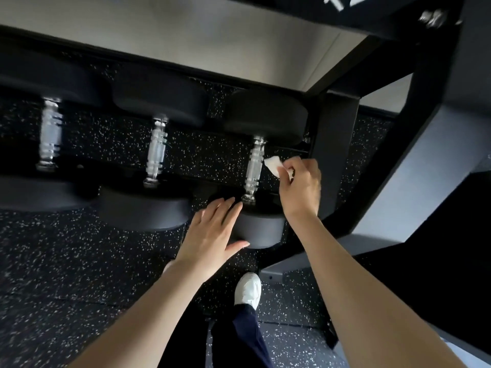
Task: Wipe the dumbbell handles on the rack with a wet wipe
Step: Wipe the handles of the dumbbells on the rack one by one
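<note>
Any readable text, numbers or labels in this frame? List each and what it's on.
"12": white digits, cut off by the top edge of the frame and motion-blurred, on the black end of a dumbbell on the upper shelf; more digits may lie out of frame.
No other text: the three lower dumbbells, the wet wipe and the white shoe show no readable marking.

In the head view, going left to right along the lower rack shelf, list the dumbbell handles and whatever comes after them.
left handle → middle handle → right handle → wet wipe → right hand → rack upright
</note>
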`<state>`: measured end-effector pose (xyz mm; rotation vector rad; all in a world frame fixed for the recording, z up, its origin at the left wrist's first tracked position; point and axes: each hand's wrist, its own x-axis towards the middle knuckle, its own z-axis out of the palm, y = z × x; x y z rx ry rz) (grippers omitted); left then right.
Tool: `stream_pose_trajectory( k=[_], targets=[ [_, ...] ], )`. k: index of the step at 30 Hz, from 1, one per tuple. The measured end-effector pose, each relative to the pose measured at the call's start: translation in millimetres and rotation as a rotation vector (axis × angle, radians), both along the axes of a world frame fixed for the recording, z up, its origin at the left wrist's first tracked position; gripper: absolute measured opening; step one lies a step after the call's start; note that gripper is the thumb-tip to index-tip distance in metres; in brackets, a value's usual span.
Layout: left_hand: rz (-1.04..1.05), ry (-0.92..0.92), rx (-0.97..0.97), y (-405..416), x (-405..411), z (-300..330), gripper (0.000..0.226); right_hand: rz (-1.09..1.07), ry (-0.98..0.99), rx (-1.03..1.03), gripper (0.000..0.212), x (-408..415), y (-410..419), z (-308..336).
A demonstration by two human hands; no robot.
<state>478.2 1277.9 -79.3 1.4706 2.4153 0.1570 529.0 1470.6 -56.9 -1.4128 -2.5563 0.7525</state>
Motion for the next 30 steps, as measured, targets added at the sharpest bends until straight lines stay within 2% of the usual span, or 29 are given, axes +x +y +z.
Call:
stream_pose_trajectory(
  k=[9, 15, 18, 25, 30],
  targets=[
    [0.039, -0.026, 0.161, -4.7, -0.4, -15.1, 0.076, -0.193, 0.402, 0.131, 0.006, -57.5, -9.2, -45.1],
    [0.046, -0.027, 0.182, -6.5, -1.3, -21.1, 0.074, -0.196, 0.448, -0.035, 0.007, -73.2, -11.1, -56.2],
    [0.041, -0.024, 0.184, -6.4, -1.7, -21.4, 0.074, -0.188, 0.390, -0.135, 0.007, -72.4, -1.7, -53.4],
    [0.035, -0.036, 0.176, -5.8, -2.9, -19.1, 0.074, 0.051, 0.148, -0.279, 0.005, -45.4, -4.1, -45.3],
    [0.037, -0.045, 0.166, -6.2, -2.7, -18.5, 0.074, 0.123, -0.046, -0.420, 0.007, -23.3, -15.5, -39.0]
  ],
)
